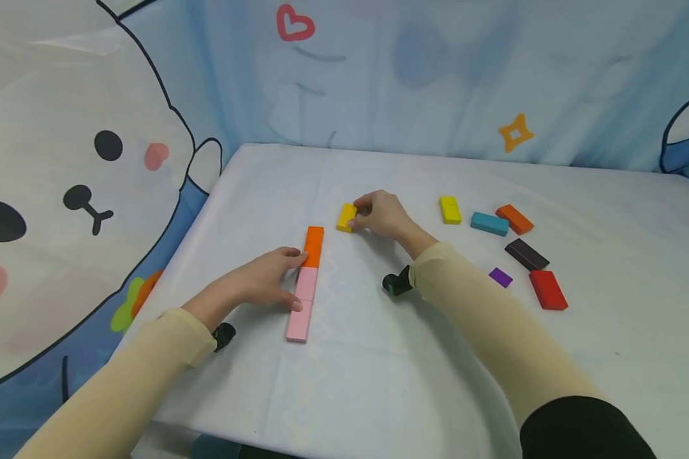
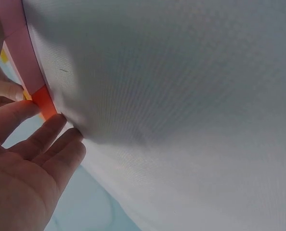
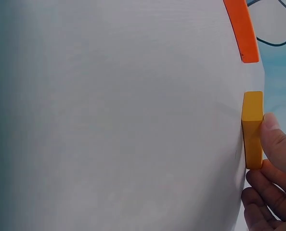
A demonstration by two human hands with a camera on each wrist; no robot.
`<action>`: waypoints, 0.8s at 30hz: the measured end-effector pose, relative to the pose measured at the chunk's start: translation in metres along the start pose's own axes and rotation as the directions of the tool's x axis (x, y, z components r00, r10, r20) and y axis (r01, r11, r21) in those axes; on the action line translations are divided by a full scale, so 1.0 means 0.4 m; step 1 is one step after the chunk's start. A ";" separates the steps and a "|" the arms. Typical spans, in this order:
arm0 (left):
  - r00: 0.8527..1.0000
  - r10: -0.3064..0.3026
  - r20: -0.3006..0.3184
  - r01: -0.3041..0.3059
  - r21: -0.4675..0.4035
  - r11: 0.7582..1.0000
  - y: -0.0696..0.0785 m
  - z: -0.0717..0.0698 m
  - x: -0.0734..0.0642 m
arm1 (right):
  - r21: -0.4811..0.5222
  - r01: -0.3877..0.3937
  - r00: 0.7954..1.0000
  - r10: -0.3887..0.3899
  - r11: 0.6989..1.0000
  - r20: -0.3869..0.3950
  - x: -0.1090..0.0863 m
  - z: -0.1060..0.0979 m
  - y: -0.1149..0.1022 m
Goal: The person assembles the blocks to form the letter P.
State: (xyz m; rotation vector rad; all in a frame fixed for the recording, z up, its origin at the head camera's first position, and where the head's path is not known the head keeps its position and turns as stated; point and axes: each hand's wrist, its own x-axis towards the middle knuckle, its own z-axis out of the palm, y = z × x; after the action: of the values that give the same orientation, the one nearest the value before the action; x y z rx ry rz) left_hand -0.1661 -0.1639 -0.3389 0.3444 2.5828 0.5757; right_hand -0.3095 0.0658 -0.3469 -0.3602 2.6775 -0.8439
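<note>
A row of flat blocks lies on the white table: an orange block (image 1: 314, 242) at the far end, then a pink block (image 1: 307, 282) and a second pink block (image 1: 299, 324). My left hand (image 1: 264, 278) is beside the row's left side, thumb by the pink blocks and fingertips at the orange one. With thumb and fingers, my right hand (image 1: 386, 215) pinches a yellow block (image 1: 345, 218) beyond the row, a little to its right. The right wrist view shows this yellow block (image 3: 252, 137) apart from the orange block (image 3: 243, 36).
Loose blocks are scattered to the right: another yellow block (image 1: 450, 210), a blue block (image 1: 490, 224), an orange one (image 1: 515, 219), a black one (image 1: 526, 254), a small purple piece (image 1: 501, 277) and a red block (image 1: 548, 290). A printed blue curtain (image 1: 413, 76) hangs behind the table.
</note>
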 end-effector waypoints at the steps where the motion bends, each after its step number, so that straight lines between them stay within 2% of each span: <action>1: 1.000 -0.001 0.001 0.001 -0.001 1.000 0.000 0.000 0.000 | -0.001 0.001 1.000 -0.001 1.000 0.000 0.004 0.003 -0.004; 10: 1.000 -0.015 0.001 0.015 -0.014 1.000 0.000 0.001 0.001 | 0.014 0.025 1.000 -0.025 1.000 0.008 0.038 0.029 -0.035; 24: 1.000 0.002 -0.010 -0.002 -0.002 1.000 -0.009 0.001 0.005 | -0.004 0.072 0.997 -0.072 0.997 0.031 0.067 0.052 -0.072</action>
State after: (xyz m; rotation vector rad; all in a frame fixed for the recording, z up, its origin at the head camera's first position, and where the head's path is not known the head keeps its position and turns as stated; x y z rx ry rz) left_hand -0.1681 -0.1665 -0.3416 0.3439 2.5915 0.5820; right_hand -0.3225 0.0236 -0.3520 -0.4700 2.6531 -0.8452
